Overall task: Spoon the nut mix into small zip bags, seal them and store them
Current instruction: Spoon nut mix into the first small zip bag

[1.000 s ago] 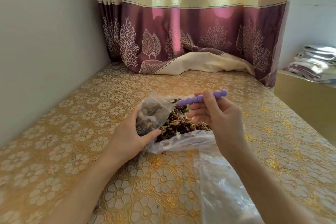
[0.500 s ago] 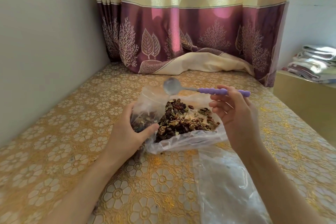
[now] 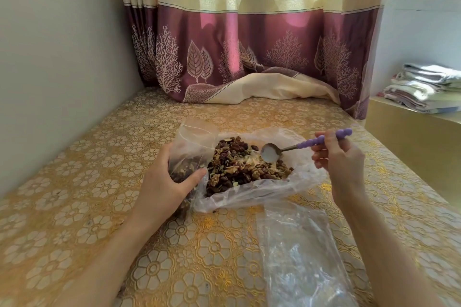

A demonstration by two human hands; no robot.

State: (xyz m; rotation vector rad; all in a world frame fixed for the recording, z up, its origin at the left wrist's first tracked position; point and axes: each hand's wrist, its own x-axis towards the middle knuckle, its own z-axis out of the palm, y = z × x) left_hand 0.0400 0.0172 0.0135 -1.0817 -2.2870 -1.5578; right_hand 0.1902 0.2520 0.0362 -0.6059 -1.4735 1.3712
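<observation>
Since the earlier frame our spoon [image 3: 272,152] has come down from above the small bag [image 3: 189,152] to the right side of the nut mix [image 3: 239,167], its empty bowl now just over the heap. Our right hand [image 3: 339,159] has tilted with it, and the purple handle now points up and to the right.

We pinch that handle between the thumb and curled fingers of the right hand. Our left hand [image 3: 164,179] wraps its fingers and thumb around the small bag, which stands upright with its mouth open and already holds some mix in its lower part. It touches the left edge of the big bag [image 3: 249,197], which lies spread open on the table [image 3: 74,207] with the mix piled in it.

Near our right forearm a flat clear bag [image 3: 299,257] lies on the floral cloth. A curtain [image 3: 249,45] hangs behind the table, its hem resting on the far edge, and folded linen [image 3: 424,87] is stacked at the right.
</observation>
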